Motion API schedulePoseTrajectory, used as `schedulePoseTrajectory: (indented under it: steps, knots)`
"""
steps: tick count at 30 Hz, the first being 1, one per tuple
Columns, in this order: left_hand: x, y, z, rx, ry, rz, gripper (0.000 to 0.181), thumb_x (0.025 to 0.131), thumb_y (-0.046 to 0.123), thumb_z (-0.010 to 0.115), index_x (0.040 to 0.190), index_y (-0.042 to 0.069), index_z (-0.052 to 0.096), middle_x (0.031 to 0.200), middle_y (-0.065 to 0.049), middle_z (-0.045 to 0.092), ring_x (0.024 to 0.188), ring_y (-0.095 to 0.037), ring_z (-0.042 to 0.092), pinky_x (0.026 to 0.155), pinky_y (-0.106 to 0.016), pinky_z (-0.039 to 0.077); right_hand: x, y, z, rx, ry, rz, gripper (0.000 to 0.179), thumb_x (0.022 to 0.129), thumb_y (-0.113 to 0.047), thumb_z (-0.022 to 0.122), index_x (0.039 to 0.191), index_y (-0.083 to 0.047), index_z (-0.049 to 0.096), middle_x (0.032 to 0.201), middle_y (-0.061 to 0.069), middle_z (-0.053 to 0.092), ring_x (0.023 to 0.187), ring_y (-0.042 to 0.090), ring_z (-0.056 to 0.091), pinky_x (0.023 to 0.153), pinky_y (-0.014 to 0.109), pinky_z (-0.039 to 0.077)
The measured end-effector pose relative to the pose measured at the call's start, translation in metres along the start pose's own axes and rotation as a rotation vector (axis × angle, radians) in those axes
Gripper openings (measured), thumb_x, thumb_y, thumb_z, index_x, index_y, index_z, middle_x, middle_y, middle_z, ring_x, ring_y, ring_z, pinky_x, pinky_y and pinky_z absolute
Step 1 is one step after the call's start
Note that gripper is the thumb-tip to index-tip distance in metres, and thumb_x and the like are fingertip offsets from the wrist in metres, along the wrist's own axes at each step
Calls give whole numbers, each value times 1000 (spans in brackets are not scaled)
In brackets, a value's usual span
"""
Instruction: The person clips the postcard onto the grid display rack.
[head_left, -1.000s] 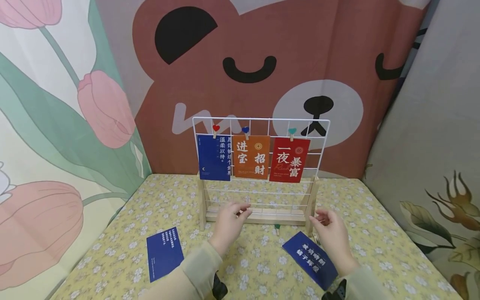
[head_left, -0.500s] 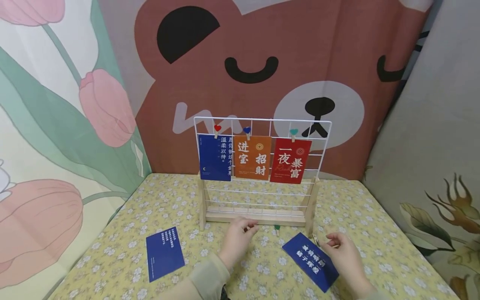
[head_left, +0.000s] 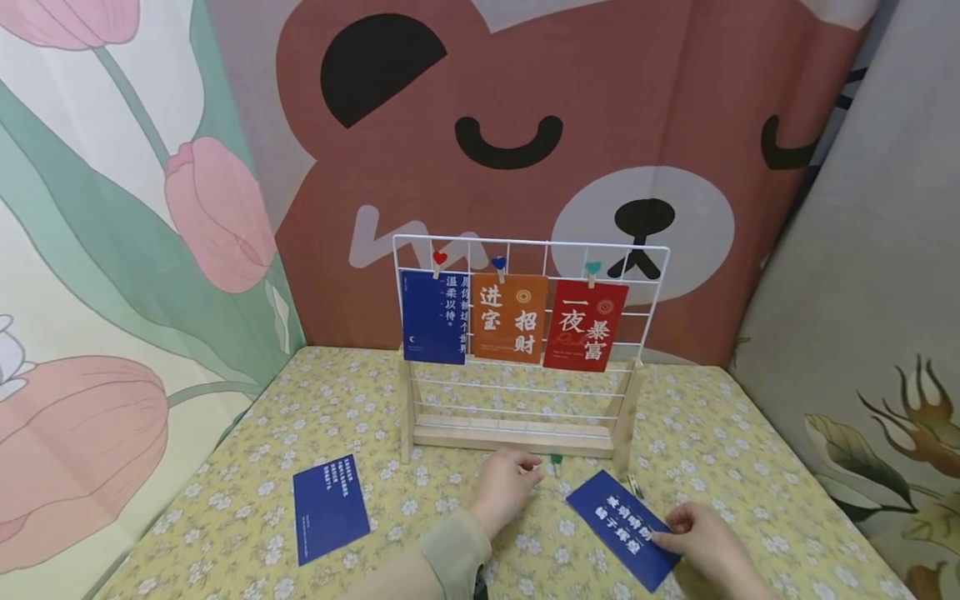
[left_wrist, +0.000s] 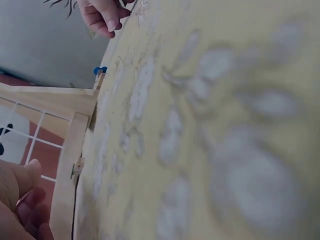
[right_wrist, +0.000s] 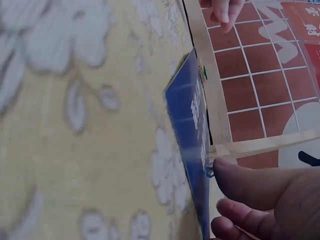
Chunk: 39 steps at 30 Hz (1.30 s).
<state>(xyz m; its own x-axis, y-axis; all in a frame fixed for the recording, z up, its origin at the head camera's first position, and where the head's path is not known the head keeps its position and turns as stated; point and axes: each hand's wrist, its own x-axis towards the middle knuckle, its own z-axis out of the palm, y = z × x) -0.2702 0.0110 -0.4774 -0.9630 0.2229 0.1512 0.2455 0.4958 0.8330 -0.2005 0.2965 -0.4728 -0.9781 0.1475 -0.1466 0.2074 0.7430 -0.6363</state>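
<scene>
My left hand (head_left: pixel 508 487) hovers in front of the rack, its fingers loosely bent and holding nothing. Just right of its fingertips lies a small clip with a green top (head_left: pixel 557 461). Over the right edge of a blue card (head_left: pixel 624 529) with white characters is my right hand (head_left: pixel 708 537). Its thumb (right_wrist: pixel 235 182) appears close above the card in the right wrist view; whether it touches is unclear. A wooden clip (head_left: pixel 635 486) with a blue top, seen in the left wrist view, lies between the card and the rack's right foot.
The white wire rack (head_left: pixel 517 402) on wooden feet bears a blue card (head_left: pixel 433 321), an orange card (head_left: pixel 510 317) and a red card (head_left: pixel 587 325), each pinned by a heart clip. Another blue card (head_left: pixel 332 510) lies on the floral cloth (head_left: pixel 420 533) at left.
My left hand has moved right and nearer to me, toward the green clip. My right hand has come down from beside the rack's foot to the blue card's right edge.
</scene>
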Motion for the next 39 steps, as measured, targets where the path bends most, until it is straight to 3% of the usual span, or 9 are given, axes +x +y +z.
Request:
schedulePoseTrajectory:
  steps: [4, 10, 21, 25, 31, 35, 39]
  knots:
    - [12, 3, 10, 7, 8, -28, 13, 92, 20, 66, 102, 15, 72, 95, 5, 61, 84, -11, 57, 68, -31, 47, 0, 2, 0, -10, -16, 15, 47, 76, -30, 81, 97, 6, 60, 85, 7, 60, 76, 22, 55, 67, 38, 47]
    - [28, 2, 26, 50, 59, -34, 5, 90, 18, 69, 90, 13, 71, 85, 8, 57, 75, -8, 52, 64, -28, 44, -1, 4, 3, 24, -32, 7, 46, 77, -28, 81, 98, 7, 60, 84, 6, 59, 75, 21, 56, 66, 38, 46]
    - [35, 3, 42, 180, 83, 15, 11, 84, 18, 75, 81, 16, 65, 80, 5, 56, 70, -9, 51, 64, -28, 44, 0, 9, 9, -6, 16, -12, 47, 75, -27, 83, 99, 7, 59, 84, 5, 60, 76, 21, 56, 68, 39, 46]
    - [37, 2, 43, 178, 87, 28, 13, 82, 15, 77, 80, 14, 64, 77, 5, 56, 69, -9, 52, 63, -28, 44, 2, 7, 8, -20, 7, -7, 50, 75, -28, 83, 101, 7, 58, 86, 7, 60, 77, 21, 56, 70, 42, 47]
    - [40, 0, 43, 121, 47, 2, 14, 82, 8, 73, 94, 9, 66, 76, 5, 57, 68, -9, 52, 62, -27, 45, 3, 6, 8, -12, -12, 10, 49, 75, -24, 83, 102, 8, 57, 88, 9, 58, 79, 23, 55, 72, 43, 47]
    - [36, 2, 38, 124, -33, 27, 26, 83, 4, 69, 109, 3, 68, 85, -2, 63, 68, -10, 52, 60, -27, 45, 4, 7, 9, 2, -22, 6, 48, 74, -23, 83, 102, 7, 57, 89, 9, 57, 80, 23, 55, 73, 44, 46]
    - [30, 5, 31, 176, -124, 62, 22, 85, 4, 68, 107, 3, 71, 100, -6, 65, 81, -16, 56, 66, -29, 46, 4, 8, 9, 13, -37, 16, 48, 74, -21, 83, 104, 6, 57, 90, 10, 57, 82, 24, 55, 75, 44, 46]
